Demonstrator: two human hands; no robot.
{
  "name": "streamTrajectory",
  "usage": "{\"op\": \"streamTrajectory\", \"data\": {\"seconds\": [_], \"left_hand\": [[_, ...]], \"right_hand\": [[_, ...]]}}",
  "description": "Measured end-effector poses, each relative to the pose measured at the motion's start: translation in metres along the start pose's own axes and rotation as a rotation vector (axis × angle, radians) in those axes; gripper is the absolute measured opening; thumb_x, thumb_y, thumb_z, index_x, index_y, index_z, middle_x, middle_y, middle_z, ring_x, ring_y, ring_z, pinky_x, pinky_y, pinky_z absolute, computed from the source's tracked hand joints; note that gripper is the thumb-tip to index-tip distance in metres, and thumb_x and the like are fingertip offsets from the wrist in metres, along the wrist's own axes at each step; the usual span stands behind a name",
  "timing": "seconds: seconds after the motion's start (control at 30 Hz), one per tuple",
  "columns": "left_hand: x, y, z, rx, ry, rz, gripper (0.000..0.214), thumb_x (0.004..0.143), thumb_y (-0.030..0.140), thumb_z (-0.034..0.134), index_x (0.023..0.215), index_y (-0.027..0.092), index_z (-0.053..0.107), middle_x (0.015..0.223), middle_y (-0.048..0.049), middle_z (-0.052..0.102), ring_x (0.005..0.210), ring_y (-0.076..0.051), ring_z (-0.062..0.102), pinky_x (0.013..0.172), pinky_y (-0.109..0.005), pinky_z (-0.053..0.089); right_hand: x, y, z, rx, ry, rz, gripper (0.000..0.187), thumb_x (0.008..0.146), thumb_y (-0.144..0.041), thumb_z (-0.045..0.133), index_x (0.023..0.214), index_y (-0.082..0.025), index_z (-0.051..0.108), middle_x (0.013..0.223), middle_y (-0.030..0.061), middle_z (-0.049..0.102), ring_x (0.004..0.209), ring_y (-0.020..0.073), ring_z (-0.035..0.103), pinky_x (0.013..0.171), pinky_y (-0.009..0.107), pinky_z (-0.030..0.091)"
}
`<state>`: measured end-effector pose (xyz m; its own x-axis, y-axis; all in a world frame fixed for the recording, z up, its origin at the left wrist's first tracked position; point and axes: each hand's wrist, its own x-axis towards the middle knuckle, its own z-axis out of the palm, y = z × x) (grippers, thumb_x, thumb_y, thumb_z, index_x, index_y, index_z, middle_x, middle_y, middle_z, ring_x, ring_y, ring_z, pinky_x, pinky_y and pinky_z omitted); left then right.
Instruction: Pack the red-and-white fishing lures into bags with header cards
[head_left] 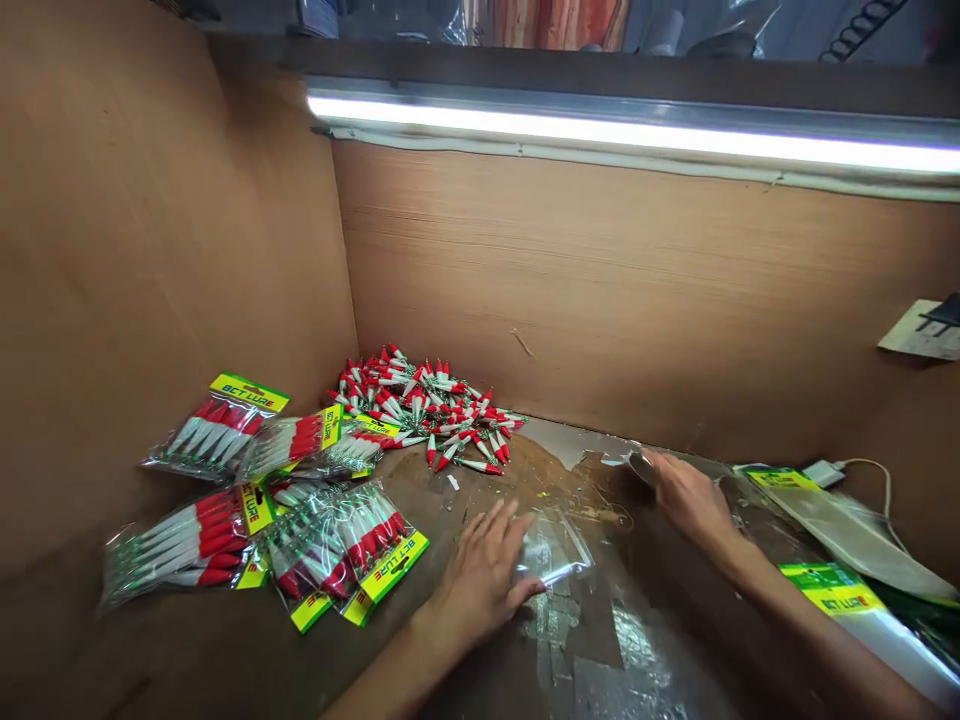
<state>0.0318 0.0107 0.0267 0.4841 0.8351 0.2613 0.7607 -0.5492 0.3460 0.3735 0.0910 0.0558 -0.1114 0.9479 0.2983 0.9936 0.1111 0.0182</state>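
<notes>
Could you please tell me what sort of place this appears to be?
It looks like a packing bench, probably for fishing lures: a heap of loose red-and-white lures lies near filled "BCT LURE" packets, and a clear bag lies at the left hand.

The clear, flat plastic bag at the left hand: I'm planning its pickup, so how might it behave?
The clear, flat plastic bag will probably be floppy and light, as it looks like thin film. Its glossy highlights suggest it could slide fairly easily if pushed by the left hand.
</notes>
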Motion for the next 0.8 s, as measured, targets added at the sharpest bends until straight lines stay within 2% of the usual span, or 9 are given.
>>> {"op": "streamTrajectory", "data": {"seconds": [0.1, 0.2, 0.27, 0.3, 0.37, 0.47, 0.63, 0.7, 0.8], "left_hand": [[0.003, 0.012, -0.008, 0.018, 0.218, -0.05, 0.116, 0.071, 0.057, 0.08, 0.158, 0.028, 0.008, 0.164, -0.0127, 0.02, 0.149, -0.037, 0.019, 0.118, -0.059, 0.025], [0.002, 0.017, -0.01, 0.059, 0.28, -0.127, 0.128, 0.065, 0.056, 0.083, 0.158, 0.027, 0.0, 0.161, -0.0149, 0.026, 0.145, -0.041, 0.025, 0.116, -0.061, 0.025], [0.0, 0.014, -0.007, 0.085, 0.208, -0.211, 0.118, 0.07, 0.044, 0.08, 0.158, 0.028, 0.005, 0.149, -0.0152, 0.044, 0.132, -0.039, 0.045, 0.108, -0.057, 0.037], [-0.001, 0.011, -0.006, 0.104, 0.166, -0.246, 0.109, 0.072, 0.039, 0.078, 0.158, 0.027, 0.012, 0.141, -0.0146, 0.051, 0.125, -0.038, 0.051, 0.103, -0.054, 0.041], [-0.003, 0.006, -0.003, 0.151, 0.112, -0.282, 0.094, 0.074, 0.034, 0.074, 0.155, 0.024, 0.026, 0.13, -0.0141, 0.058, 0.116, -0.036, 0.055, 0.1, -0.051, 0.043], [-0.005, 0.0, 0.001, 0.205, 0.1, -0.291, 0.089, 0.072, 0.046, 0.078, 0.148, 0.019, 0.042, 0.122, -0.0152, 0.059, 0.113, -0.037, 0.054, 0.099, -0.051, 0.042], [-0.004, 0.001, 0.008, 0.251, 0.112, -0.307, 0.083, 0.069, 0.064, 0.076, 0.136, 0.019, 0.056, 0.113, -0.0153, 0.062, 0.107, -0.037, 0.054, 0.098, -0.052, 0.042], [-0.004, 0.001, 0.011, 0.261, 0.102, -0.292, 0.084, 0.07, 0.065, 0.075, 0.137, 0.02, 0.056, 0.113, -0.0152, 0.062, 0.107, -0.036, 0.053, 0.1, -0.052, 0.041], [-0.004, 0.0, 0.013, 0.269, 0.089, -0.283, 0.086, 0.07, 0.065, 0.074, 0.139, 0.02, 0.055, 0.113, -0.0153, 0.063, 0.108, -0.036, 0.053, 0.102, -0.052, 0.04]], "right_hand": [[-0.007, -0.045, -0.022, 0.59, 0.103, -0.09, 0.055, 0.087, -0.016, 0.048, 0.142, -0.025, 0.047, 0.131, 0.0094, 0.062, 0.113, 0.0249, 0.062, 0.094, 0.036, 0.05], [-0.013, -0.097, -0.02, 1.134, -0.194, -0.1, 0.064, 0.083, -0.021, 0.056, 0.145, -0.021, 0.041, 0.11, 0.0067, 0.069, 0.091, 0.0211, 0.067, 0.075, 0.031, 0.055], [-0.005, -0.123, -0.009, 1.192, -0.357, -0.162, 0.064, 0.083, -0.027, 0.062, 0.144, -0.019, 0.043, 0.1, 0.0057, 0.07, 0.084, 0.0206, 0.067, 0.069, 0.03, 0.055], [0.004, -0.133, -0.004, 1.141, -0.341, -0.199, 0.063, 0.084, -0.03, 0.064, 0.143, -0.019, 0.045, 0.101, 0.0063, 0.069, 0.085, 0.021, 0.066, 0.071, 0.032, 0.054], [0.029, -0.15, 0.002, 0.952, -0.153, -0.275, 0.054, 0.087, -0.031, 0.064, 0.138, -0.019, 0.051, 0.109, 0.0094, 0.067, 0.096, 0.0224, 0.064, 0.082, 0.036, 0.053], [0.071, -0.184, -0.004, 0.58, 0.084, -0.461, 0.028, 0.094, -0.027, 0.058, 0.12, -0.02, 0.065, 0.116, 0.011, 0.066, 0.108, 0.023, 0.059, 0.094, 0.036, 0.047], [0.109, -0.264, -0.013, 0.067, -0.024, -0.801, 0.017, 0.095, -0.019, 0.056, 0.098, -0.015, 0.072, 0.104, 0.0099, 0.071, 0.106, 0.0217, 0.06, 0.092, 0.03, 0.046], [0.114, -0.291, -0.006, 0.019, -0.034, -0.807, 0.015, 0.094, -0.02, 0.059, 0.098, -0.012, 0.071, 0.105, 0.0089, 0.07, 0.109, 0.024, 0.059, 0.093, 0.034, 0.047], [0.12, -0.314, 0.007, -0.077, -0.053, -0.772, 0.026, 0.097, -0.03, 0.06, 0.116, -0.012, 0.063, 0.119, 0.0092, 0.064, 0.109, 0.025, 0.061, 0.091, 0.043, 0.052]]}}
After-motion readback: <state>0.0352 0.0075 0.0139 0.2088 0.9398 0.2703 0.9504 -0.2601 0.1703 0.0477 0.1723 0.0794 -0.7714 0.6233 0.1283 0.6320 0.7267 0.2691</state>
